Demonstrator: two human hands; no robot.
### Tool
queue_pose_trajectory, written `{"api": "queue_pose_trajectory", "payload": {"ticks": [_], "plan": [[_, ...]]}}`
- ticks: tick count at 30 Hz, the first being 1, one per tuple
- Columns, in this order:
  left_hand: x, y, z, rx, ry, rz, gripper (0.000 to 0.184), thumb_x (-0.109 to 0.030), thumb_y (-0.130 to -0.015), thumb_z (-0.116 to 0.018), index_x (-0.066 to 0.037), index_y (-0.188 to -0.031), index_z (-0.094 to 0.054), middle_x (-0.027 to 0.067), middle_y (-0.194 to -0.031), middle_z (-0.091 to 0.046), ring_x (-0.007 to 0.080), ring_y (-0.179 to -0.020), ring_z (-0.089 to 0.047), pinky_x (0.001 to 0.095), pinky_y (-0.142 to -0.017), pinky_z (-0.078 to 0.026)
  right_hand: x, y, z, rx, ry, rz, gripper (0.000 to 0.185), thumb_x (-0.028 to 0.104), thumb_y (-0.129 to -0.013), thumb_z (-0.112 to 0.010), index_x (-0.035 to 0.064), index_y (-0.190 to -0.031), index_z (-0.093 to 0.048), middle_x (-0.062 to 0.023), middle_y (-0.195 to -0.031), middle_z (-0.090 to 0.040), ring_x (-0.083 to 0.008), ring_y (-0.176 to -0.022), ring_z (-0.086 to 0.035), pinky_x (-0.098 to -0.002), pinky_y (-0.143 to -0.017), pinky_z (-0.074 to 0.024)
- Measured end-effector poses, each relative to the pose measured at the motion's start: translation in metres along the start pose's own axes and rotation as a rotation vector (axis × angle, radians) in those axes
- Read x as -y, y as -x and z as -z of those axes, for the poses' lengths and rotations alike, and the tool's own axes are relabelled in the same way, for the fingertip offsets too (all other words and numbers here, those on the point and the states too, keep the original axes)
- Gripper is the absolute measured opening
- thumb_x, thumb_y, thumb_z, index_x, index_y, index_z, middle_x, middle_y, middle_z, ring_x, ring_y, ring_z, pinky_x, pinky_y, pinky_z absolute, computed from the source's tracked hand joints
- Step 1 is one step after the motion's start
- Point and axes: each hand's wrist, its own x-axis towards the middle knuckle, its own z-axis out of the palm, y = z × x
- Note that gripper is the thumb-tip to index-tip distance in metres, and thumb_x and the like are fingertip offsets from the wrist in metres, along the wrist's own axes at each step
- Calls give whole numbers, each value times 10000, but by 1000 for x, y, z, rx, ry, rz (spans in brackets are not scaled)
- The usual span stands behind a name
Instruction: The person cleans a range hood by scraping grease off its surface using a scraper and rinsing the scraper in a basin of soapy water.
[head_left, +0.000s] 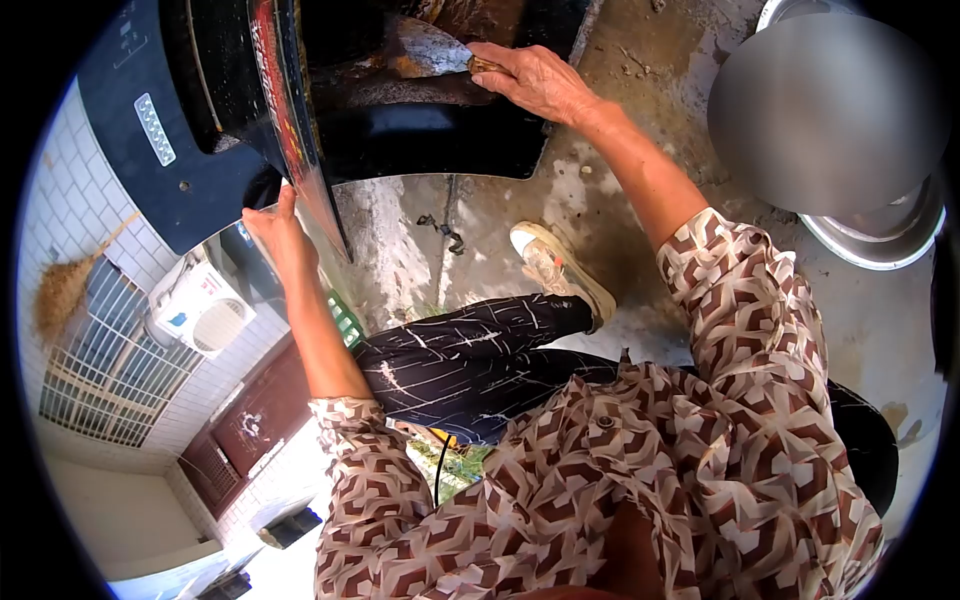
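My right hand (535,85) is closed around the short handle of a putty knife (428,50). Its broad, stained blade lies against the dark, grimy inside of a large black appliance (430,140), perhaps a range hood. My left hand (280,235) grips the lower edge of the appliance's upright glossy panel (215,195), thumb upward. Along that panel, close to the left hand, runs a clear strip with a red label (275,80). The left fingertips are partly hidden behind the edge.
Metal basins (880,245) stand at right, partly covered by a grey blur. A small dark object (443,232) lies on the wet concrete floor (620,190) near my shoe (560,270). A green crate (345,320) sits beyond my left forearm. An air-conditioner unit (205,310) hangs on the wall.
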Motion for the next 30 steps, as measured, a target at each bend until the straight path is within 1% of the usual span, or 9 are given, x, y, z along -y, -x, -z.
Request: {"api": "queue_pose_trajectory", "payload": {"ticks": [3, 5, 8, 14, 16, 18, 19, 21, 30], "plan": [[-13, -5, 11, -22, 440, 267, 810, -400, -891, -684, 47, -1452, -308, 203, -1551, -253, 291, -1456, -220, 493, -1178, -151, 14, 10, -10, -51, 53, -47, 471, 322, -968, -576, 66, -1360, -525, -197, -961, -707, -373, -911, -673, -439, -843, -530], [23, -27, 15, 70, 647, 347, 479, -387, -942, -624, -48, -1269, -534, 151, -1382, -496, 283, -1297, -460, 527, -1099, -307, 26, 20, -27, -132, 3, 0, 449, 260, -951, -605, 20, -1322, -529, -198, -925, -703, -384, -856, -675, -437, -765, -556], [19, -29, 18, 330, 1013, 468, 342, -382, -998, -529, -93, -1164, -608, 114, -1203, -649, 299, -1149, -593, 480, -980, -443, 43, 11, -29, -92, 44, -23, 441, 238, -950, -601, 24, -1327, -521, -187, -870, -699, -379, -827, -675, -438, -731, -559], [12, -39, 6, 286, 1084, 587, 370, -323, -1018, -482, -40, -1227, -596, 153, -1282, -615, 300, -1166, -602, 441, -1000, -465, 42, -2, -24, -53, 34, -35, 404, 207, -957, -581, 32, -1315, -511, -175, -817, -691, -376, -813, -674, -443, -722, -560], [9, -40, -1, 228, 1054, 558, 376, -300, -1012, -493, -14, -1236, -587, 160, -1304, -603, 313, -1209, -581, 439, -1024, -456, 39, -2, -31, -79, -33, 15, 327, 216, -964, -555, 41, -1239, -524, -197, -784, -677, -407, -802, -669, -506, -718, -540], [10, -35, -6, 235, 1085, 508, 443, -342, -921, -647, -47, -1247, -595, 147, -1311, -603, 333, -1212, -569, 483, -1045, -432, 41, -7, -32, -109, -47, 37, 276, 213, -963, -544, 32, -1170, -522, -208, -733, -660, -431, -755, -660, -550, -685, -526], [12, -33, -5, 238, 1090, 487, 498, -364, -875, -725, -63, -1252, -598, 141, -1314, -604, 343, -1214, -563, 506, -1055, -420, 47, -6, -33, -82, -26, -3, 321, 204, -960, -555, 26, -1222, -508, -200, -756, -669, -415, -770, -665, -517, -691, -537], [17, -33, -3, 243, 1075, 496, 507, -392, -884, -709, -57, -1248, -599, 128, -1297, -617, 316, -1195, -582, 476, -1019, -460, 58, -4, -34, -22, 22, -74, 422, 187, -955, -577, 15, -1327, -478, -184, -801, -687, -383, -799, -674, -451, -704, -559], [16, -25, -15, 209, 974, 438, 463, -377, -929, -650, -38, -1240, -596, 149, -1283, -619, 302, -1194, -584, 460, -1063, -443, 53, -1, -58, -52, -309, -159, 408, 200, -960, -581, -28, -1289, -499, -244, -741, -659, -421, -747, -666, -443, -693, -539]]}}
